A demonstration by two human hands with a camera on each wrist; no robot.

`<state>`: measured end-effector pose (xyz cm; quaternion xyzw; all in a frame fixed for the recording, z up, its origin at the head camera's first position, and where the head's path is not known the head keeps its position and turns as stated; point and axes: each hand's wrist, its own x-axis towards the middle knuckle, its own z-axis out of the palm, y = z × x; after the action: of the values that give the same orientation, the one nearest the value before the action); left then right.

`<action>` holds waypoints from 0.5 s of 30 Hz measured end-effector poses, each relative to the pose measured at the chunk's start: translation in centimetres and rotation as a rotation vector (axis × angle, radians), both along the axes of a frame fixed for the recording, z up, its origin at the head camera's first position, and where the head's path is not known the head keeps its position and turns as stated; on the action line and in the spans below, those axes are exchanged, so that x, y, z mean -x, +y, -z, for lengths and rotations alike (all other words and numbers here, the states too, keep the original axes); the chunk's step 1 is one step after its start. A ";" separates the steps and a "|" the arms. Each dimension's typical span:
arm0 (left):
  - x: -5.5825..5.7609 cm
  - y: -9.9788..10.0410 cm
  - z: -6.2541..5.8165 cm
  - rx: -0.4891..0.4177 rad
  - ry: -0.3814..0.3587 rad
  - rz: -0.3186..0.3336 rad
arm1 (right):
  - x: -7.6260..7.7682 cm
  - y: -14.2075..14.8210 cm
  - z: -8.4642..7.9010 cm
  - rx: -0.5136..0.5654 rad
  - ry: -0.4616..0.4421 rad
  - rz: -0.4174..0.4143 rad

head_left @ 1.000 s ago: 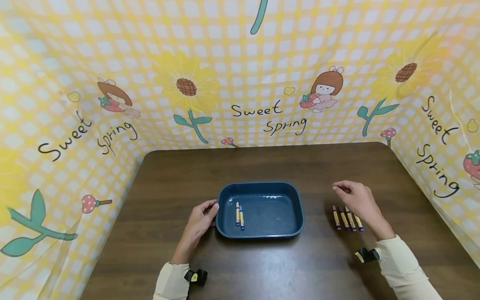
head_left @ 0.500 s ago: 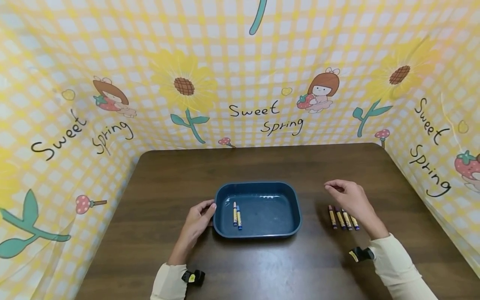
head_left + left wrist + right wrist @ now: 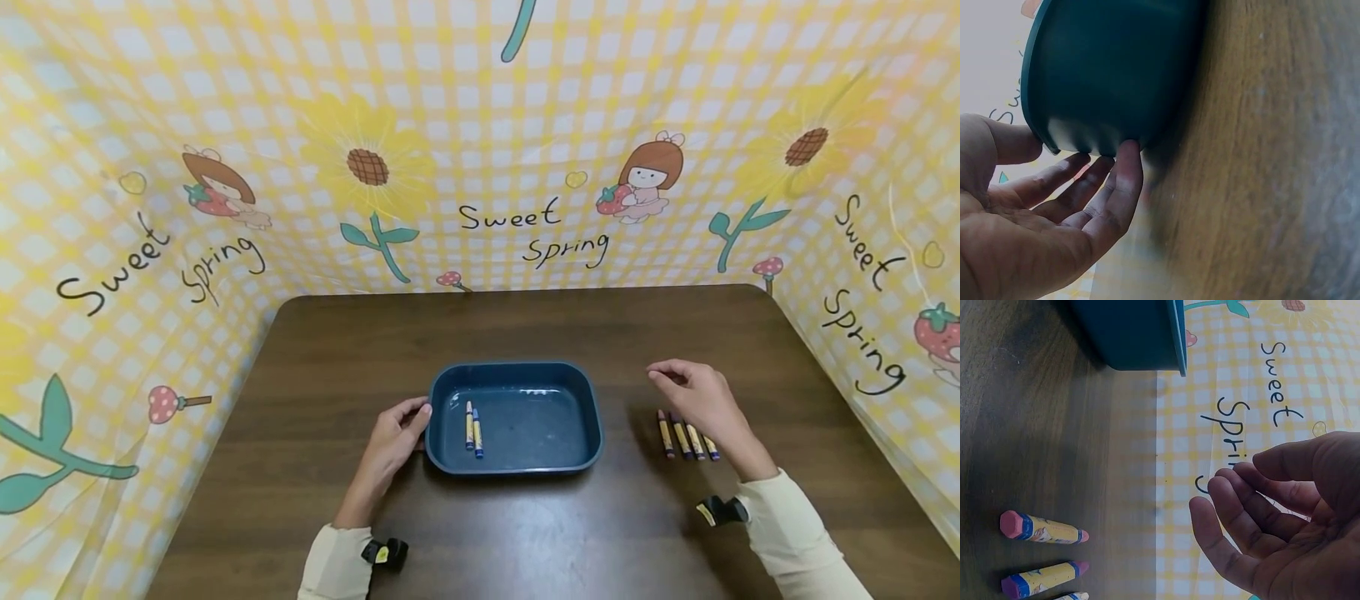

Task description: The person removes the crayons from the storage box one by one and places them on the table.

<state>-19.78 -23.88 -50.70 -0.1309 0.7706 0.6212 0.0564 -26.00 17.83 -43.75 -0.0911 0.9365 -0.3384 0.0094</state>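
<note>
A dark blue rectangular tray point(image 3: 525, 472) stands mid-table with two crayons inside, a pinkish one point(image 3: 469, 427) and a blue one point(image 3: 477, 435) side by side near its left end. My left hand point(image 3: 393, 437) is at that end, thumb at the rim and bent fingertips against the outer wall in the left wrist view. To the right of the tray, my right hand point(image 3: 705, 400) hovers with loosely bent fingers and nothing between them. Below it lie several crayons in a row, including a pink crayon point(image 3: 1044, 529) and a purple crayon point(image 3: 1046, 579); the hand and wrist partly cover others.
The brown wooden table point(image 3: 360, 333) has rounded far corners. A yellow checked cloth point(image 3: 510, 150) with flowers and lettering hangs behind it and along both sides. Black straps with small devices are on both wrists, the right device point(image 3: 722, 510) low over the table.
My right hand has shifted slightly left relative to the crayon row, then stayed put. The left hand keeps its place at the tray, and the head view has moved a little.
</note>
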 end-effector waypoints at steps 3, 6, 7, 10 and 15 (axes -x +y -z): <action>0.1 0.0 -0.2 0.010 -0.004 0.002 | 0.1 -0.2 -0.2 0.026 -0.010 -0.006; 0.2 0.0 -0.2 0.011 0.003 0.007 | 0.2 -0.5 -0.3 0.039 -0.010 -0.015; 0.2 0.0 -0.2 0.010 0.007 0.008 | 0.2 -0.7 -0.3 0.050 -0.017 -0.018; 0.2 0.1 -0.1 0.008 0.008 0.006 | 0.2 -1.1 -0.4 0.076 -0.038 -0.026; 0.0 0.1 0.0 0.030 -0.013 -0.007 | 0.2 -2.1 -0.4 0.100 -0.034 -0.044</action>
<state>-19.79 -23.74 -50.69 -0.1384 0.7791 0.6088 0.0571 -26.24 15.76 -43.36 -0.1061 0.9159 -0.3862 0.0280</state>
